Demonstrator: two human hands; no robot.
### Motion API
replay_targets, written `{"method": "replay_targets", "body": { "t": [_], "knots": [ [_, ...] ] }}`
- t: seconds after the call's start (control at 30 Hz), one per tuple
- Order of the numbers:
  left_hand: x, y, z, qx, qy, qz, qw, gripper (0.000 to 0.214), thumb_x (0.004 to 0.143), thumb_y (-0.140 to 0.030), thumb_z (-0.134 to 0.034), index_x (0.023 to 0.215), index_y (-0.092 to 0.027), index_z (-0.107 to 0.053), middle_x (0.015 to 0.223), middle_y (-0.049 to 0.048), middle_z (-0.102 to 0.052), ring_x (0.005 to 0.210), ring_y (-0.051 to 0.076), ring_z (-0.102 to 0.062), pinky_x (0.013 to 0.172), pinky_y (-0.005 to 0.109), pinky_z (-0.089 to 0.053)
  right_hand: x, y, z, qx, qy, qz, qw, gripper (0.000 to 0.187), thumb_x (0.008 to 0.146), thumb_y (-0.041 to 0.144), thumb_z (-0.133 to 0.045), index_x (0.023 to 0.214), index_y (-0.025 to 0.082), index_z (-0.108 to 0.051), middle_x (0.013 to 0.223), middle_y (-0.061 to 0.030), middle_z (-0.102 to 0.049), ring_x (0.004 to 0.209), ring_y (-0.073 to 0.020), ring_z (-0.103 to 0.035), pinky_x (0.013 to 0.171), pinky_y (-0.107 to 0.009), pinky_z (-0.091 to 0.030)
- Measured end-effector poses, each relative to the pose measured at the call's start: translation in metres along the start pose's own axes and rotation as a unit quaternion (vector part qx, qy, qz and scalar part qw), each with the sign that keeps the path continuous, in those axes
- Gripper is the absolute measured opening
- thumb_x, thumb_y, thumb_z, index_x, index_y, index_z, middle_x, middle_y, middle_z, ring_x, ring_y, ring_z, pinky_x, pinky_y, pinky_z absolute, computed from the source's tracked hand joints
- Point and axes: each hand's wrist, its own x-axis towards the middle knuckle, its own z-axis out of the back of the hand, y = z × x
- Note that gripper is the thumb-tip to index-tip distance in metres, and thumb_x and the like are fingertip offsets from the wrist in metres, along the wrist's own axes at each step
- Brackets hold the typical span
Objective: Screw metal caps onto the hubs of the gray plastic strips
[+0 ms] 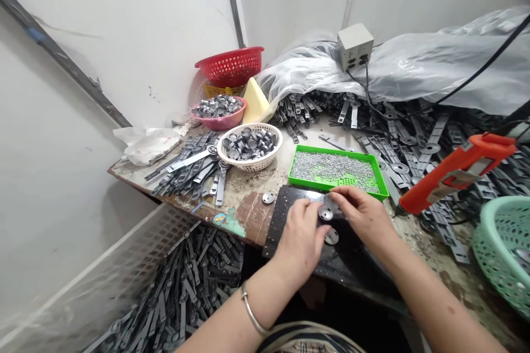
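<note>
Both my hands work over a black mat (285, 215) at the table's front edge. My left hand (300, 240) rests on the mat with fingers curled, its fingertips touching a round metal disc (326, 213). My right hand (360, 212) pinches something small beside that disc; I cannot make out what. A second disc (332, 236) lies on the mat just below, and a third (268, 197) sits on the table left of the mat. A green tray (298, 161) of small screws stands right behind my hands.
A white basket (273, 160) and a pink bowl (232, 121) hold metal rings. Grey metal strips (194, 168) lie piled left, more at the back right and on the floor. An orange electric screwdriver (455, 171) hangs right. A teal basket (497, 248) and a red basket (229, 66) stand near.
</note>
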Motion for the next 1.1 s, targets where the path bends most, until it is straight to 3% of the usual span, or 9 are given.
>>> {"method": "replay_targets", "body": {
  "t": [0.07,0.13,0.33,0.43,0.57,0.7,0.8,0.93,1.1],
  "knots": [
    [-0.003,0.000,-0.015,0.109,-0.024,-0.053,0.992,0.057,0.081,-0.024,-0.064,0.133,-0.017,-0.044,0.138,0.0165,-0.043,0.130,0.033,-0.037,0.107,0.051,-0.030,0.013,-0.010,-0.004,-0.041,0.005,0.010,0.999,0.026,0.085,0.042,-0.052,0.096,0.021,-0.062,0.079,-0.0026,-0.065,0.069,-0.0166,-0.060,0.066,-0.029,-0.049],
    [-0.005,0.003,-0.028,0.190,-0.006,-0.083,0.978,0.068,0.078,-0.033,-0.070,0.135,-0.011,-0.041,0.144,0.0213,-0.036,0.135,0.037,-0.029,0.108,0.054,-0.029,0.022,-0.019,-0.010,-0.080,0.021,0.033,0.996,0.023,0.085,0.040,-0.051,0.092,0.021,-0.062,0.075,-0.0016,-0.064,0.068,-0.0165,-0.060,0.066,-0.030,-0.048],
    [-0.011,0.016,-0.033,0.268,0.059,-0.135,0.952,0.066,0.089,-0.051,-0.051,0.136,-0.005,-0.041,0.147,0.0192,-0.032,0.139,0.031,-0.021,0.114,0.047,-0.021,0.025,-0.031,-0.018,-0.146,0.053,0.083,0.984,0.025,0.086,0.037,-0.048,0.084,0.021,-0.067,0.087,-0.0069,-0.063,0.083,-0.0215,-0.060,0.078,-0.036,-0.047],
    [-0.017,0.017,-0.028,0.286,0.052,-0.149,0.945,0.068,0.091,-0.054,-0.045,0.139,-0.008,-0.035,0.148,0.0156,-0.032,0.140,0.027,-0.021,0.115,0.043,-0.021,0.029,-0.015,-0.025,-0.175,0.059,0.113,0.976,0.029,0.090,0.034,-0.044,0.091,0.020,-0.069,0.099,-0.0094,-0.061,0.089,-0.0219,-0.059,0.082,-0.036,-0.046],
    [-0.019,0.018,-0.030,0.301,0.054,-0.160,0.939,0.062,0.092,-0.054,-0.043,0.135,-0.009,-0.041,0.141,0.0148,-0.044,0.135,0.028,-0.032,0.114,0.042,-0.022,0.042,0.025,-0.060,-0.240,0.154,0.190,0.939,0.027,0.091,0.035,-0.047,0.099,0.022,-0.069,0.099,-0.0070,-0.064,0.094,-0.0209,-0.057,0.085,-0.032,-0.046],
    [-0.014,0.023,-0.038,0.281,0.021,-0.186,0.941,0.044,0.098,-0.037,-0.032,0.134,-0.014,-0.041,0.134,0.0098,-0.053,0.128,0.024,-0.042,0.111,0.038,-0.028,0.053,0.049,-0.107,-0.273,0.210,0.207,0.916,0.019,0.077,0.034,-0.067,0.087,0.017,-0.071,0.094,-0.0099,-0.065,0.094,-0.0269,-0.056,0.079,-0.035,-0.047],
    [-0.011,0.025,-0.040,0.274,0.022,-0.185,0.943,0.042,0.099,-0.030,-0.027,0.137,-0.016,-0.036,0.134,0.0074,-0.052,0.125,0.021,-0.046,0.110,0.035,-0.030,0.057,0.050,-0.126,-0.285,0.219,0.201,0.911,0.013,0.074,0.027,-0.070,0.080,0.015,-0.070,0.093,-0.0115,-0.064,0.094,-0.0269,-0.056,0.080,-0.034,-0.046],
    [-0.015,0.023,-0.033,0.274,0.039,-0.173,0.945,0.052,0.096,-0.046,-0.035,0.138,-0.016,-0.037,0.137,0.0101,-0.049,0.131,0.027,-0.038,0.112,0.042,-0.026,0.058,0.047,-0.108,-0.258,0.194,0.187,0.928,0.020,0.081,0.029,-0.062,0.097,0.017,-0.067,0.098,-0.0086,-0.063,0.095,-0.0226,-0.057,0.080,-0.030,-0.047],
    [-0.010,0.007,-0.027,0.277,0.027,-0.118,0.953,0.078,0.086,-0.065,-0.042,0.142,-0.011,-0.030,0.149,0.0185,-0.028,0.140,0.035,-0.017,0.112,0.050,-0.023,0.057,0.030,-0.038,-0.201,0.099,0.139,0.965,0.037,0.088,0.031,-0.053,0.121,0.015,-0.054,0.109,-0.0087,-0.060,0.083,-0.0152,-0.060,0.077,-0.028,-0.049]
  ]
}}
